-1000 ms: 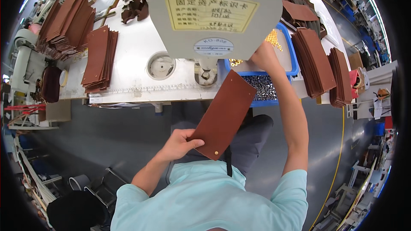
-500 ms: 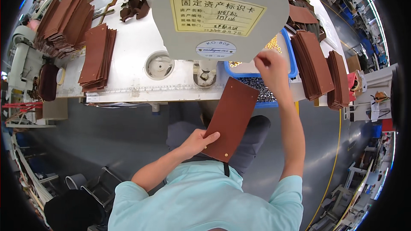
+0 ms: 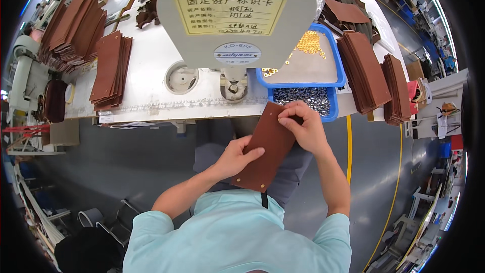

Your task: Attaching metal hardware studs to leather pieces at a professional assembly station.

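Note:
A brown leather panel (image 3: pixel 268 146) slants over my lap, its far end just short of the table edge. My left hand (image 3: pixel 238 158) grips its left edge, thumb on top and fingers underneath. Brass-coloured metal fittings sit at the near corners, and a small hole shows near the far left corner. My right hand (image 3: pixel 307 127) is pinched at the far right corner; its fingertips hide that corner and whatever tiny thing may be in them. Just beyond the panel stand a grey-white machine (image 3: pixel 227 25) and a blue tray (image 3: pixel 331 91) with gold-coloured rings and dark metal pieces.
Stacked brown leather panels (image 3: pixel 108 73) lie at the left of the white table (image 3: pixel 151 83), and another stack (image 3: pixel 364 73) lies at the right. A round dish (image 3: pixel 182 77) is set beside the machine's lower post (image 3: pixel 234 88). Dark leather scraps (image 3: pixel 348 10) lie at the back right.
My right hand has come back from the blue tray to the panel's far right corner. The left hand has shifted slightly farther up the panel. The view has moved a little, so the machine appears farther left.

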The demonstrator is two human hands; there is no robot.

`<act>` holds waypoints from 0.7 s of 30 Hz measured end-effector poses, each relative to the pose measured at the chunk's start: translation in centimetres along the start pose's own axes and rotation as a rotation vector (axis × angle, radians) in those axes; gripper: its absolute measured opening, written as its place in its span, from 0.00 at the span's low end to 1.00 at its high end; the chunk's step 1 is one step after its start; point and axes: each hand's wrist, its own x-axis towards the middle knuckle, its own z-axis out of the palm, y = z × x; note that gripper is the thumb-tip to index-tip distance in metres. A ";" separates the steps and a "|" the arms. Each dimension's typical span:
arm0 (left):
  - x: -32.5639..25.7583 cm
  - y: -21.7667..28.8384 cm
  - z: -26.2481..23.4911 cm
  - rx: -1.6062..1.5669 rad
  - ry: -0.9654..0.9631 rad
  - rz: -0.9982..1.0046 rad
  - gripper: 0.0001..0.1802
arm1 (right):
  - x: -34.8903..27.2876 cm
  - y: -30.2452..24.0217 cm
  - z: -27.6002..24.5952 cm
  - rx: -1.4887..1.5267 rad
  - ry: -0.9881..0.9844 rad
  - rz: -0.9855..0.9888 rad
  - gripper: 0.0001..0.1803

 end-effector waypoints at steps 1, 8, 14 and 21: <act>0.2 0.5 0.3 -0.002 0.009 0.000 0.17 | -0.5 -0.4 0.3 0.003 -0.009 -0.001 0.06; 0.6 3.0 1.9 0.043 0.155 0.317 0.20 | -2.3 -3.2 1.5 -0.409 0.106 -0.277 0.04; -0.4 4.2 2.1 0.169 0.108 0.300 0.22 | -2.8 -3.5 1.6 -0.356 0.110 -0.302 0.03; -0.9 4.6 1.7 0.265 0.128 0.287 0.20 | -3.2 -3.3 2.3 -0.251 0.082 -0.292 0.05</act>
